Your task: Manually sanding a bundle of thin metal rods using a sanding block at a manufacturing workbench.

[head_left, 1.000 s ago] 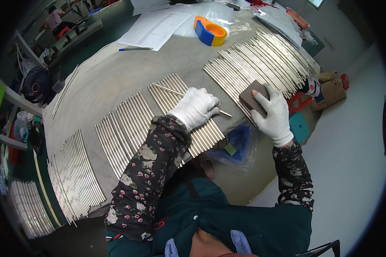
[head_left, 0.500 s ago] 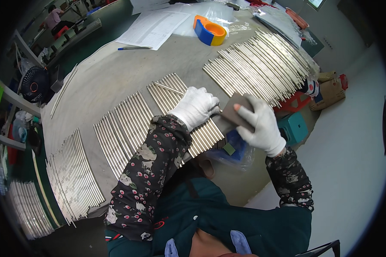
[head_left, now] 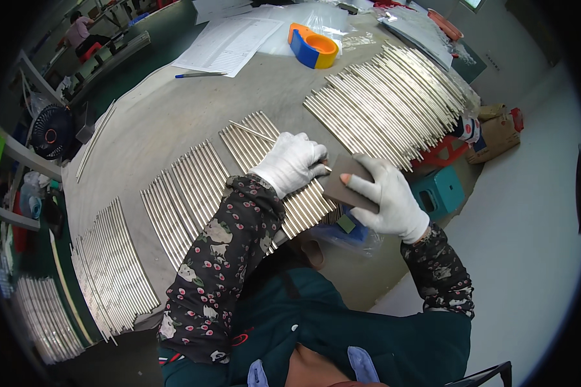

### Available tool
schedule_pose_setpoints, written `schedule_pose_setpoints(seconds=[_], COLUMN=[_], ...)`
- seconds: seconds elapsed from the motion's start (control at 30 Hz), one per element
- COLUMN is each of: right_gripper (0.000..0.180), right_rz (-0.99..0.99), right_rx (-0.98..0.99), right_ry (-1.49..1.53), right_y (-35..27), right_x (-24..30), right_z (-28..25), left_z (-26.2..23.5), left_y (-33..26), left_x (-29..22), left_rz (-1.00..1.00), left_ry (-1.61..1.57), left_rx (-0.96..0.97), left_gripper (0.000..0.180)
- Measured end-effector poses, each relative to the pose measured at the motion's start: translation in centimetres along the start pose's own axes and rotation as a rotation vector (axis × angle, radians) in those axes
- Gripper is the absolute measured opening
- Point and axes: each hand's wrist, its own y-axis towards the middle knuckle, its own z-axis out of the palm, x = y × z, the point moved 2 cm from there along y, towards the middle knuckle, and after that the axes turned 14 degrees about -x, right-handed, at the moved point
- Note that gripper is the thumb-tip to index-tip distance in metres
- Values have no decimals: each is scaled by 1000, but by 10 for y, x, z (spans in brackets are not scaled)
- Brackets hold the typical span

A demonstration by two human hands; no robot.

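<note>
My left hand (head_left: pixel 290 162), in a white glove, is closed around a thin metal rod (head_left: pixel 252 131). That rod lies aslant over a row of similar rods (head_left: pixel 306 209), and its near tip pokes out beside my fingers. In my right hand (head_left: pixel 394 201), gloved with a bare fingertip showing, is a brown-grey rectangular block that looks like a sanding sponge (head_left: pixel 350 187). The block is right beside the rod's tip; whether they touch I cannot tell. Left of my left hand, more rods (head_left: pixel 200 174) lie side by side in groups.
A large batch of rods (head_left: pixel 384 97) covers the table's right side; another group (head_left: pixel 113 264) lies at the left edge. Toward the back are a tape dispenser (head_left: pixel 313 48), a pen (head_left: pixel 201 74) and paper sheets (head_left: pixel 229 42). A teal stool (head_left: pixel 438 192) stands below right.
My right hand has brought the block down and left, from above the rod's end to close beside its tip. The left hand keeps its grip, nearly in place.
</note>
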Motion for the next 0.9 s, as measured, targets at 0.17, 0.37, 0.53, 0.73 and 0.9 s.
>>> schedule_pose_setpoints(seconds=[0.17,0.37,0.53,0.73,0.9], right_gripper=[49,47,47,47,49], right_rz=[26,143,96,194,217], right_rx=[-96,-146,-54,-217,-174], right_ry=[-166,-347,-131,-268,-216], right_y=[0,-8,-9,-23,-37], right_x=[-13,-35,-7,-21,-10], right_z=[-9,-4,4,-16,-21], left_z=[-7,-8,-6,0,-5], left_y=[4,2,2,3,5], left_x=[-2,-5,-5,-3,-18], left_rz=[-122,-78,-90,89,242], left_ry=[-25,-20,13,-18,13], left_rx=[96,47,60,33,111], left_gripper=[16,16,15,14,17])
